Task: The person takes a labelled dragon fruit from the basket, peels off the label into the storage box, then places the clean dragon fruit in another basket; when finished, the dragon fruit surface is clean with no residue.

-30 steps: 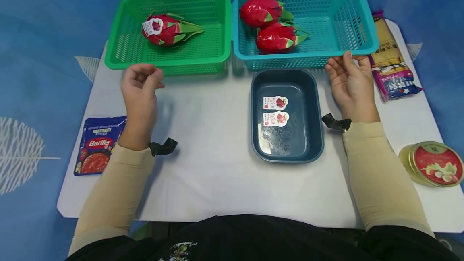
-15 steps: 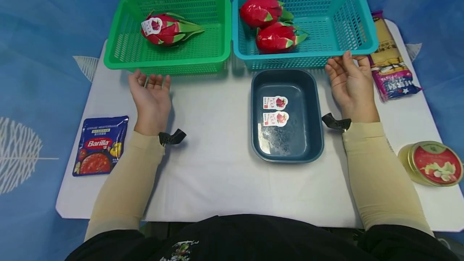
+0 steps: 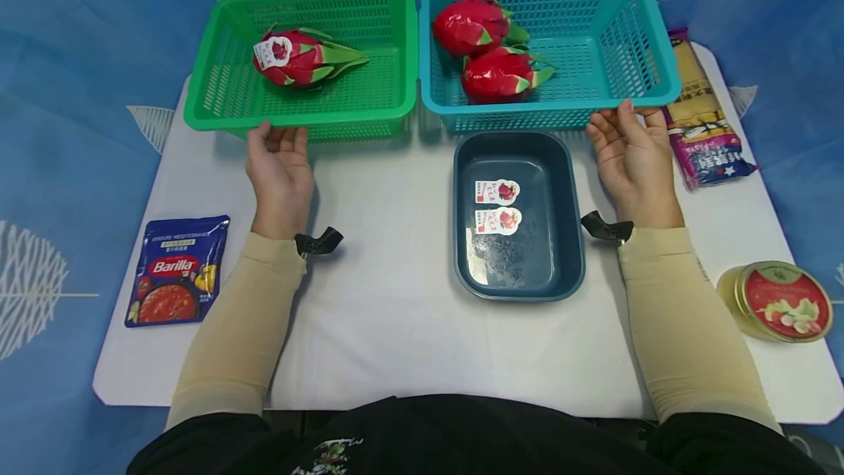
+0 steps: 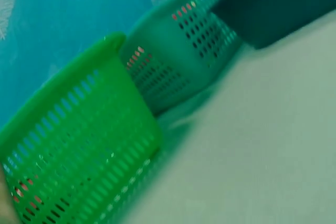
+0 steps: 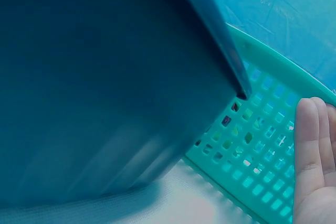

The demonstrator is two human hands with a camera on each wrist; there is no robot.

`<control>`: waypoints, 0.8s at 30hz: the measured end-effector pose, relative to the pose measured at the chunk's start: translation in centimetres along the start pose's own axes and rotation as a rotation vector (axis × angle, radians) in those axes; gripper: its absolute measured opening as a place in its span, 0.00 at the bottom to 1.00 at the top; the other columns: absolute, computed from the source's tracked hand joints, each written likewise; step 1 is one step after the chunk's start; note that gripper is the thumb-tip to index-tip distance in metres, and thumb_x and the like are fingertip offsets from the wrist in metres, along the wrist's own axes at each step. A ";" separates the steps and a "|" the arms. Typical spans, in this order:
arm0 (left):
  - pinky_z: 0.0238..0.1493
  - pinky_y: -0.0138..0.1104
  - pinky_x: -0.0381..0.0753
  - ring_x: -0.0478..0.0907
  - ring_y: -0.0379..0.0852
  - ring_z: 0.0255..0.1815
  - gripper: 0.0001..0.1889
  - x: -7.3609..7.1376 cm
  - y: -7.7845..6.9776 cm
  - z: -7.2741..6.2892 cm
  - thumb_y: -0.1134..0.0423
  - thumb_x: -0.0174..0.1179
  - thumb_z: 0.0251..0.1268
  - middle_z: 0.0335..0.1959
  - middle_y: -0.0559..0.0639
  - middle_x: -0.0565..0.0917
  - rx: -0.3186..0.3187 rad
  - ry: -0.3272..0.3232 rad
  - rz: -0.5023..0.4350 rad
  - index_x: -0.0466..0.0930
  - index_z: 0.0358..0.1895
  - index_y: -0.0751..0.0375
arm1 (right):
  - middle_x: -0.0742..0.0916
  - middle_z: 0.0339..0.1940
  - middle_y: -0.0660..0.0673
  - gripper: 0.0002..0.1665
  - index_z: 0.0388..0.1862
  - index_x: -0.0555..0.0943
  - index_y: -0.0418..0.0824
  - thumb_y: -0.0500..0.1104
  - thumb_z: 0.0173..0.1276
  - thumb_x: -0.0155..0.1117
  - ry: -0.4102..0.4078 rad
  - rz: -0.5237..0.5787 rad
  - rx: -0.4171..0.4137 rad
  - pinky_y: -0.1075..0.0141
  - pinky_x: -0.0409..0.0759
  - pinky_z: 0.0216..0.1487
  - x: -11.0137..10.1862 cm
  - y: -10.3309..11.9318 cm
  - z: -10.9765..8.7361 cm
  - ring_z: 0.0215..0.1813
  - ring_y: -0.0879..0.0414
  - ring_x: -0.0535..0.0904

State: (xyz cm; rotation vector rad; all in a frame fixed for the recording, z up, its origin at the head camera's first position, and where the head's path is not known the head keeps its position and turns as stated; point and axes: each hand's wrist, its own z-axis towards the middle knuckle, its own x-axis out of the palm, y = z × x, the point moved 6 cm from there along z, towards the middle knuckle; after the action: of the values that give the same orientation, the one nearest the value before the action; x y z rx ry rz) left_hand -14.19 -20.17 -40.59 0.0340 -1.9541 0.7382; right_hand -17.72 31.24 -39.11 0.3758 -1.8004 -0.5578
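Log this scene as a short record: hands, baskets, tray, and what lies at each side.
Left hand: palm up, fingers at near rim of green basket
Right hand: palm up, fingers at near rim of blue basket
Green basket: one dragon fruit, with a label
Blue basket: two dragon fruits
Tray: dark blue, two stickers inside
Left side: Barilla pouch
Right side: printed packet, lidded jar

"Barilla" stands in white on red on the blue pouch [image 3: 176,270], under a smaller line reading "VERDURE MEDITERRANE…". White stickers [image 3: 497,221] with a red fruit picture lie in the tray [image 3: 550,248], and another sits on the fruit [image 3: 310,63] in the green basket [image 3: 303,120], their print too small to read. The lettering on the bag [image 3: 704,112] and the jar lid [image 3: 787,303] cannot be made out.
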 end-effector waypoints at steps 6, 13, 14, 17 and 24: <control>0.57 0.42 0.84 0.81 0.52 0.42 0.04 -0.4 -0.1 0.4 0.72 0.52 0.81 0.45 0.60 0.76 0.051 0.041 0.031 0.70 0.51 0.69 | 0.85 0.42 0.28 0.11 0.53 0.74 0.31 0.30 0.76 0.62 0.007 -0.014 -0.008 0.53 0.90 0.42 0.1 0.0 -0.1 0.39 0.39 0.88; 0.59 0.43 0.84 0.80 0.51 0.42 0.05 -0.6 0.0 0.7 0.72 0.53 0.82 0.45 0.60 0.75 0.081 0.059 0.065 0.69 0.51 0.70 | 0.85 0.42 0.28 0.13 0.53 0.74 0.31 0.30 0.74 0.66 -0.006 -0.010 -0.004 0.52 0.90 0.43 0.0 0.1 -0.1 0.39 0.39 0.88; 0.59 0.43 0.83 0.80 0.51 0.42 0.05 -0.7 0.0 0.8 0.72 0.53 0.82 0.45 0.60 0.75 0.085 0.064 0.071 0.69 0.51 0.70 | 0.85 0.42 0.28 0.14 0.54 0.74 0.31 0.30 0.73 0.66 -0.008 -0.007 -0.002 0.52 0.90 0.43 0.0 0.1 -0.1 0.39 0.39 0.88; 0.59 0.43 0.83 0.79 0.51 0.42 0.05 -0.6 0.0 0.8 0.71 0.52 0.83 0.45 0.60 0.75 0.097 0.087 0.085 0.68 0.51 0.70 | 0.85 0.42 0.28 0.15 0.55 0.74 0.31 0.30 0.73 0.66 -0.008 -0.007 -0.003 0.52 0.90 0.43 0.0 0.1 -0.1 0.39 0.39 0.88; 0.58 0.44 0.84 0.78 0.51 0.43 0.05 -0.6 0.0 0.8 0.71 0.52 0.83 0.44 0.61 0.75 0.119 0.124 0.101 0.68 0.50 0.71 | 0.85 0.41 0.28 0.15 0.55 0.73 0.29 0.28 0.74 0.65 -0.005 -0.024 -0.030 0.52 0.90 0.41 0.0 0.2 -0.2 0.37 0.39 0.88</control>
State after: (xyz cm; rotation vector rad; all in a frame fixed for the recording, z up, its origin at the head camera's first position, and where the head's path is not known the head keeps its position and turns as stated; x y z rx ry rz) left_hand -14.55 -20.76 -41.37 -0.0379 -1.8029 0.9020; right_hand -17.48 31.36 -38.94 0.3764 -1.7928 -0.6019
